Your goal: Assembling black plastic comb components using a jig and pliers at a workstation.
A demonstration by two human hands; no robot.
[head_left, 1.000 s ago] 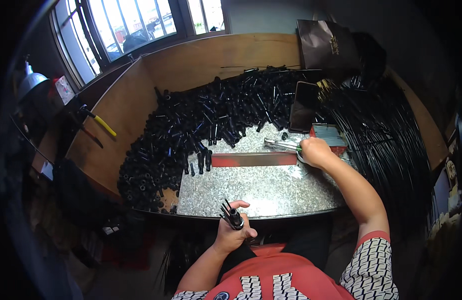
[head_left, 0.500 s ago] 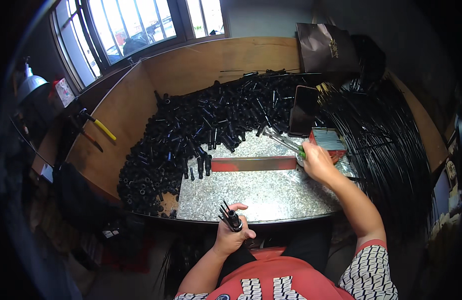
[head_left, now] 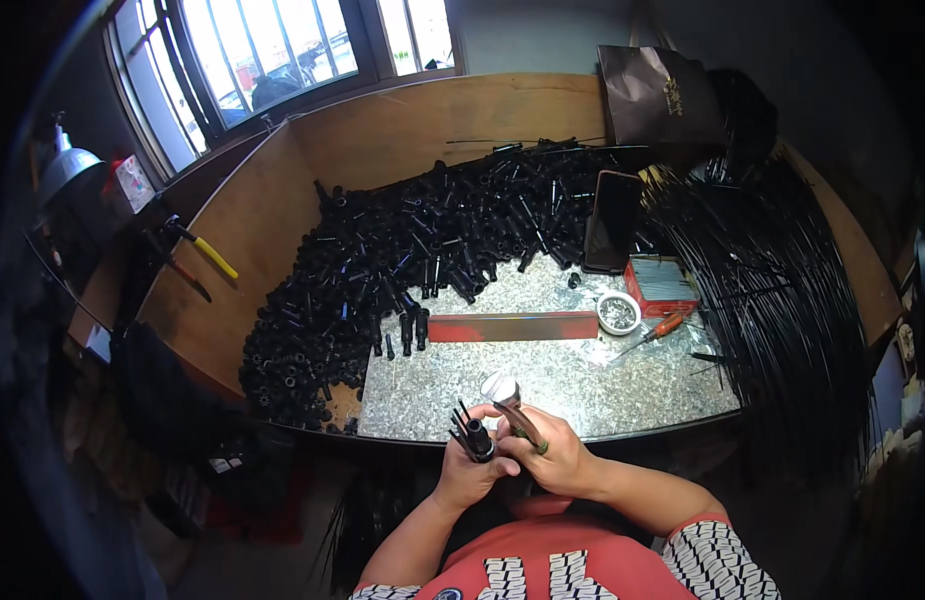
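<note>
My left hand (head_left: 467,476) is closed round a black tubular part (head_left: 476,431) and several thin black rods (head_left: 459,417), just off the table's near edge. Right beside it, my right hand (head_left: 552,455) is shut on a green-handled metal hand tool (head_left: 519,418). The tool's bright, rounded end points up and away from me; glare hides the shape of its tip. Both hands are close together, with the tool by the tubular part; whether they touch I cannot tell.
On the speckled work plate (head_left: 462,390) lies a red-edged metal bar (head_left: 512,327). Black tubular parts (head_left: 432,225) are heaped behind. To the right are a white cup (head_left: 618,313), a screwdriver (head_left: 665,327), a red box (head_left: 662,287), a phone (head_left: 611,220) and long black rods (head_left: 772,300).
My right hand has come from the far right of the plate to beside my left hand, bringing the tool. This uncovers the white cup and screwdriver. The left hand keeps its hold.
</note>
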